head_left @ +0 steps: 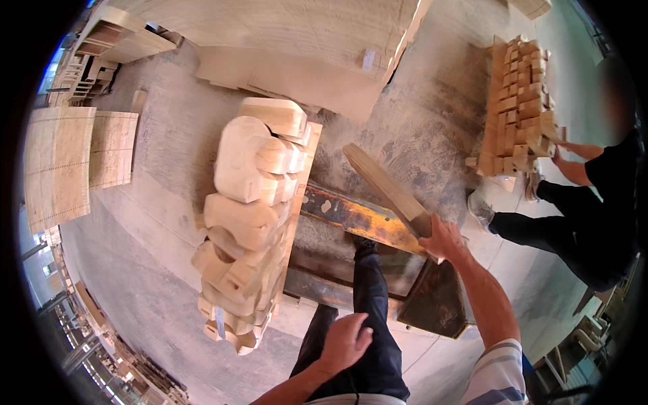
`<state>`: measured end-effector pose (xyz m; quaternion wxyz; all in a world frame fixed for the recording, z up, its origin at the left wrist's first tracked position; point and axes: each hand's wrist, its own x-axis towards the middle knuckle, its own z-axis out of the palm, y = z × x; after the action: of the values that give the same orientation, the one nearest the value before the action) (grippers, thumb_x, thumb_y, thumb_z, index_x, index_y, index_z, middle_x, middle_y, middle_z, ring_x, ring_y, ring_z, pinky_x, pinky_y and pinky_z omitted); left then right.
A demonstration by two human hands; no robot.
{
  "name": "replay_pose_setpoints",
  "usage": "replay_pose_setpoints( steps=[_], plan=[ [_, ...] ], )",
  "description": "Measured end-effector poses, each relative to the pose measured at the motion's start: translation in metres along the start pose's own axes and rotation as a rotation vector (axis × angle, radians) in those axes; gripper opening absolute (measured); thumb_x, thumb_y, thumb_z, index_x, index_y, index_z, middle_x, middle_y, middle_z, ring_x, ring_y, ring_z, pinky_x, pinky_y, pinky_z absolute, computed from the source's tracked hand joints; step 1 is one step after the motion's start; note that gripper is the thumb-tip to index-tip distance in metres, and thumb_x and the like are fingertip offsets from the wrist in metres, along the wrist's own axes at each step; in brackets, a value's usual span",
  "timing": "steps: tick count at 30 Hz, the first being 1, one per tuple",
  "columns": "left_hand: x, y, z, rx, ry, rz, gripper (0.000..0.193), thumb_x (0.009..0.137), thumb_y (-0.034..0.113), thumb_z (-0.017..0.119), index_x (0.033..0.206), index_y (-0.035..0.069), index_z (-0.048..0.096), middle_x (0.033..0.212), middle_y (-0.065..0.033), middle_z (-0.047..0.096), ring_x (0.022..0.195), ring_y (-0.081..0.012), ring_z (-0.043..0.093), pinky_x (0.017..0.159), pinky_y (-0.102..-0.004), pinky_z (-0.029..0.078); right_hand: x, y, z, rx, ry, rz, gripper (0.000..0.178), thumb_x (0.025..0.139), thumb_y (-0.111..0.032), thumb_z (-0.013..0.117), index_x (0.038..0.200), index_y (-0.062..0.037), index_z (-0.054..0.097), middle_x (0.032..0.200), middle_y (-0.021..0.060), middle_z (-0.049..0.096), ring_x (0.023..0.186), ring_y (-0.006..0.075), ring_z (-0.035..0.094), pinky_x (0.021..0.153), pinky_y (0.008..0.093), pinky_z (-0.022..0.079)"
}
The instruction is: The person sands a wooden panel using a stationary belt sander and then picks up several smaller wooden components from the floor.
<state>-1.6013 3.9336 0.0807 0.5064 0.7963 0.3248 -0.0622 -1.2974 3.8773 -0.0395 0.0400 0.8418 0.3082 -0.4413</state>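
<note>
My right hand (447, 241) grips one end of a wooden board (385, 185), which slants away to the far left above a worn yellow and dark metal pallet truck fork (364, 217). Over my thigh hangs my left hand (346, 341), its thumb apart from loosely bent fingers, with nothing seen in it. To the left, a stack of shaped pale wood blocks (246, 219) rests along a wooden base (302, 181), beside the metal fork. The dark triangular end (439, 300) of the pallet truck lies below my right hand. One of my feet stands between the metal bars.
A person (587, 202) at the right reaches toward another stack of wood blocks (520, 108). Large plywood sheets (290, 34) lie at the far side. More wooden panels (81, 158) stand at the left on the concrete floor (155, 223).
</note>
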Motion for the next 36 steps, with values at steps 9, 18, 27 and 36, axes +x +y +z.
replay_pose_setpoints(
  steps=[9,18,27,36],
  plan=[
    [0.059,-0.045,0.108,0.074,-0.342,-0.064,0.050,0.076,0.032,0.060,0.115,0.004,0.046,0.122,-0.0110,0.045,0.120,-0.0260,0.038,0.098,-0.0455,0.025,0.172,0.073,0.101,-0.074,0.080,-0.168,0.064,0.064,-0.022,0.064,0.120,-0.0032,0.039,0.109,0.0184,0.052,0.101,0.0352,0.051,0.084,0.0421,0.042],
    [0.074,-0.076,0.120,-0.063,-0.351,-0.229,0.040,0.075,0.028,0.061,0.109,0.008,0.055,0.114,-0.0047,0.054,0.118,-0.0200,0.041,0.099,-0.0442,0.023,0.241,0.106,0.184,-0.103,0.144,-0.091,0.061,0.063,-0.010,0.065,0.117,-0.0066,0.039,0.109,0.0152,0.050,0.102,0.0352,0.049,0.085,0.0434,0.040],
    [0.105,-0.076,0.100,-0.108,-0.122,-0.143,0.042,0.069,0.024,0.063,0.105,0.005,0.055,0.107,-0.0103,0.055,0.112,-0.0291,0.047,0.099,-0.0515,0.023,0.365,-0.072,0.206,-0.068,0.360,-0.289,0.055,0.071,-0.003,0.054,0.123,-0.0075,0.037,0.115,0.0123,0.047,0.111,0.0298,0.044,0.092,0.0439,0.035],
    [0.087,-0.073,0.112,-0.064,-0.190,-0.195,0.037,0.075,0.027,0.062,0.107,0.009,0.057,0.113,-0.0034,0.055,0.117,-0.0189,0.041,0.100,-0.0441,0.022,0.312,-0.124,0.176,0.195,0.459,-0.475,0.049,0.074,-0.004,0.049,0.122,-0.0015,0.038,0.120,0.0190,0.045,0.112,0.0342,0.042,0.091,0.0443,0.035]
  ],
)
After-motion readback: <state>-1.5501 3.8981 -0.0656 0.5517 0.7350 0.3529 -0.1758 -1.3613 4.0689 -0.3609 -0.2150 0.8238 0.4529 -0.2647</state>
